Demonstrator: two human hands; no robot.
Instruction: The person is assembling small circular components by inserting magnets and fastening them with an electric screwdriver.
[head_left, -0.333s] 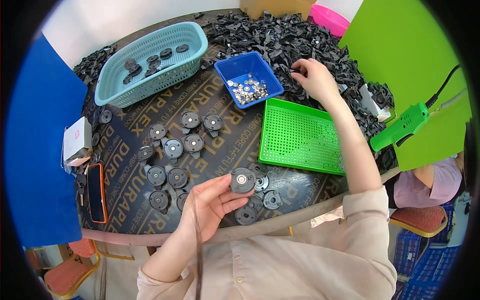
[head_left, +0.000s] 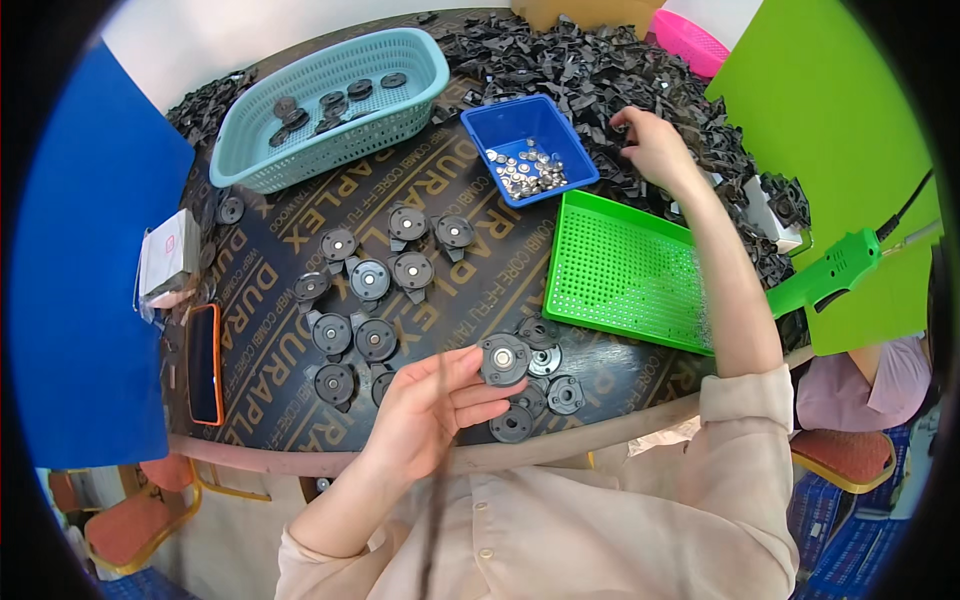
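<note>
My left hand (head_left: 428,405) is closed on a round black plastic disc (head_left: 504,359) with a silver metal centre, held upright between thumb and fingers above the table's near edge. Just behind and below it lie several loose round black parts (head_left: 565,394), some with open centres. To their left, several black discs (head_left: 411,271) with silver centres and short tabs are spread out. My right hand (head_left: 657,150) reaches over a heap of black plastic pieces (head_left: 560,65) at the far right. Its thumb and forefinger are apart; nothing held shows between them.
A blue tray (head_left: 481,150) holds small silver metal pieces. Beside it lies a green perforated tray (head_left: 620,270), under my right forearm. A light-blue basket (head_left: 330,150) with black discs stands far left. An orange-edged phone (head_left: 205,365) and a green electric screwdriver (head_left: 825,272) flank the table.
The whole view has shifted, so things sit farther right. My right thumb and forefinger have moved apart over the heap. My left hand keeps its hold on the disc.
</note>
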